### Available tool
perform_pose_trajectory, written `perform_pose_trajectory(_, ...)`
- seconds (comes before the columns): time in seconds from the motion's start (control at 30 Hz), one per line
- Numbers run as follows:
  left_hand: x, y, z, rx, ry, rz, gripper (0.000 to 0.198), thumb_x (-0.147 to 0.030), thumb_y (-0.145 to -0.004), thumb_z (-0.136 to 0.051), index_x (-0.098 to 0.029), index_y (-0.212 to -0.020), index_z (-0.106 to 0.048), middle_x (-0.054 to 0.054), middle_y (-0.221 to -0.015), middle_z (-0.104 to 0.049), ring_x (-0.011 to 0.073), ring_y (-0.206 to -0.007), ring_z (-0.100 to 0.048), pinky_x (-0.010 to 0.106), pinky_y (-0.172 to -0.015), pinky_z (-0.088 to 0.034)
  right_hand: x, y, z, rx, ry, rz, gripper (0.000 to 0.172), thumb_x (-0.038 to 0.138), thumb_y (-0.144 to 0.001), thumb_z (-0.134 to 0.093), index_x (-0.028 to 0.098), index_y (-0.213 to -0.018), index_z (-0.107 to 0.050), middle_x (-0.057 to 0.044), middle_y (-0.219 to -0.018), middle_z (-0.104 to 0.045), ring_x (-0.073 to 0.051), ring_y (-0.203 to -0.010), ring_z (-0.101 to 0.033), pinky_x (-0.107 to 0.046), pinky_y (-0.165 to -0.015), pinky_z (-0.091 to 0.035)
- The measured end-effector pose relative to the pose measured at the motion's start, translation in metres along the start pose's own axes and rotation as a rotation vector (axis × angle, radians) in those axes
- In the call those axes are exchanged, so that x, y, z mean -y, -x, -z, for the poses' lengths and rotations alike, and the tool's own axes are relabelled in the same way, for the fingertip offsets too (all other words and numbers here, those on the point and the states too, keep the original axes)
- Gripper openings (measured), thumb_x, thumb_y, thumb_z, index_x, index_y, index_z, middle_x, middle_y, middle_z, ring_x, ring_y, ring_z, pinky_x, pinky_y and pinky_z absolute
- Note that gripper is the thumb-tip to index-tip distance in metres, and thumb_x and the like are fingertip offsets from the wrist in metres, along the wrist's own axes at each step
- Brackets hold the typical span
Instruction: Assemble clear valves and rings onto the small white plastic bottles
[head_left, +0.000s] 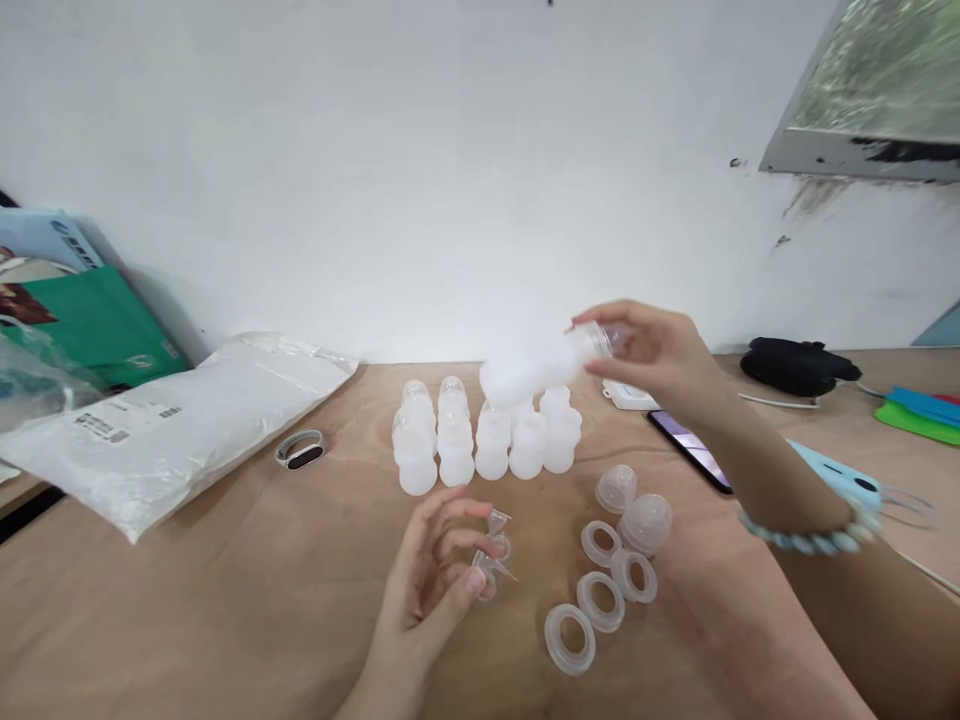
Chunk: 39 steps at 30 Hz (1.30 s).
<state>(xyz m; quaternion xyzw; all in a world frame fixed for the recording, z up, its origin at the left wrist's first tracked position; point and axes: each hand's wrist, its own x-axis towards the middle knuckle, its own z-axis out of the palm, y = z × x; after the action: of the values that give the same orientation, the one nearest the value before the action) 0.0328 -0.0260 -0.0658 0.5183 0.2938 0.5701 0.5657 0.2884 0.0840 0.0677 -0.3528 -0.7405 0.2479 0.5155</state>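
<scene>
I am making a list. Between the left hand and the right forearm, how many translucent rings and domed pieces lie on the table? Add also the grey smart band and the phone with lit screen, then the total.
Translucent rings: 4
Domed pieces: 2
Grey smart band: 1
Phone: 1
Total: 8

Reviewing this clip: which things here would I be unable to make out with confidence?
All in the head view:
- Clear pieces in the left hand: partly covered by that hand; exact count unclear.
- White container in the right hand: blurred, its clear end partly covered by that hand.
- Rear containers: lower parts hidden by the front containers.
- White package: print too small to read.
- Green item: cut off by the left edge.
</scene>
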Motion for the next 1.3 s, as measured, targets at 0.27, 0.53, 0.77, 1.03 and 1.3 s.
perform_pose_trajectory(0.27,-0.001,-0.011,0.003,0.060,-0.081,0.147,0.060,-0.052,-0.079,-0.076,-0.022,-0.129,-0.059,0.010,-0.105,-0.068,0.0194,-0.075,-0.065,0.031,-0.063,-0.060,-0.005,0.111,-0.040,0.271,-0.169,-0.319,0.036,0.031,-0.081,-0.077,0.030,-0.114,-0.066,-0.004,-0.116,-0.070,-0.024,-0.108,-0.064,-0.038,-0.089,-0.052)
perform_pose_trajectory(0.53,-0.007,-0.008,0.006,0.022,-0.367,0.037,0.037,-0.032,-0.080,-0.078,-0.024,-0.114,-0.068,0.008,-0.108,-0.074,0.0246,-0.096,-0.069,0.031,-0.080,-0.059,-0.020,0.123,-0.056,0.228,-0.056,-0.419,0.026,0.046,-0.086,-0.068,0.022,-0.095,-0.071,-0.005,-0.091,-0.070,-0.023,-0.087,-0.064,-0.036,-0.077,-0.050)
perform_pose_trajectory(0.77,-0.007,-0.010,0.007,0.006,-0.400,0.035,0.034,-0.028,-0.079,-0.078,-0.026,-0.112,-0.071,0.006,-0.110,-0.076,0.0236,-0.096,-0.071,0.029,-0.080,-0.060,-0.016,0.125,-0.047,0.284,-0.106,-0.522,0.054,0.051,-0.085,-0.067,0.029,-0.132,-0.053,-0.006,-0.123,-0.063,-0.024,-0.106,-0.061,-0.037,-0.084,-0.053)
perform_pose_trajectory(1.03,-0.006,-0.009,0.007,0.028,-0.437,-0.020,0.035,-0.023,-0.076,-0.080,-0.027,-0.110,-0.072,0.005,-0.113,-0.076,0.0240,-0.102,-0.071,0.028,-0.084,-0.060,-0.022,0.125,-0.050,0.277,-0.094,-0.590,0.031,0.050,-0.089,-0.061,0.020,-0.079,-0.062,-0.001,-0.071,-0.062,-0.016,-0.065,-0.057,-0.029,-0.058,-0.046)
perform_pose_trajectory(1.3,-0.008,-0.009,0.003,-0.017,-0.388,0.033,0.033,-0.028,-0.075,-0.080,-0.025,-0.107,-0.073,0.006,-0.107,-0.078,0.0245,-0.093,-0.074,0.029,-0.078,-0.062,-0.015,0.125,-0.040,0.385,-0.123,-0.471,0.061,0.036,-0.082,-0.075,0.034,-0.135,-0.044,-0.002,-0.120,-0.061,-0.022,-0.111,-0.059,-0.035,-0.093,-0.049)
